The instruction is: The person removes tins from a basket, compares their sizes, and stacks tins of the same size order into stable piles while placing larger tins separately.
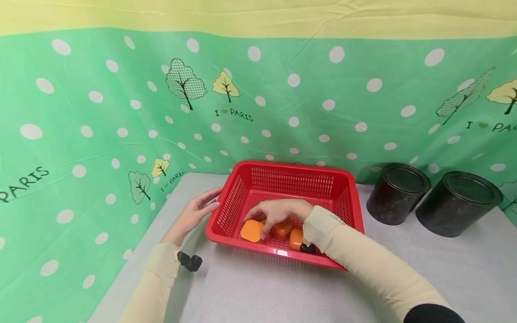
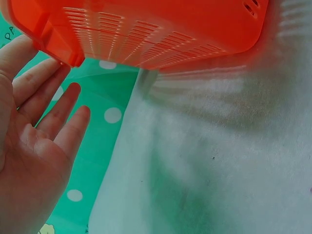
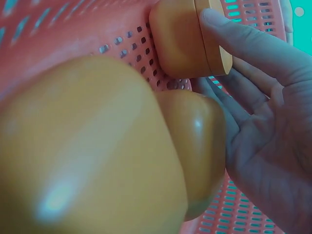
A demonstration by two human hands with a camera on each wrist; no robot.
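A red plastic basket [image 1: 299, 168] stands on the grey table [image 1: 282, 291]. Three orange rounded pieces lie at its near side: a lighter one [image 1: 250, 232], a middle one [image 1: 284, 229] and a right one [image 1: 295, 240]. My right hand [image 1: 278, 211] reaches into the basket over them. In the right wrist view its fingers [image 3: 243, 39] lie fairly straight against the lighter piece [image 3: 183, 41], with the middle piece [image 3: 207, 141] by the palm and the third piece [image 3: 83, 156] blurred up close. My left hand [image 1: 199, 208] is open, its straight fingers [image 2: 41, 85] at the basket's left corner [image 2: 63, 53].
Two dark round cans [image 1: 397, 193] [image 1: 458, 204] stand to the right of the basket. A green dotted cloth [image 1: 101, 134] hangs behind and along the left, past the table's left edge. Bare grey table lies in front of the basket.
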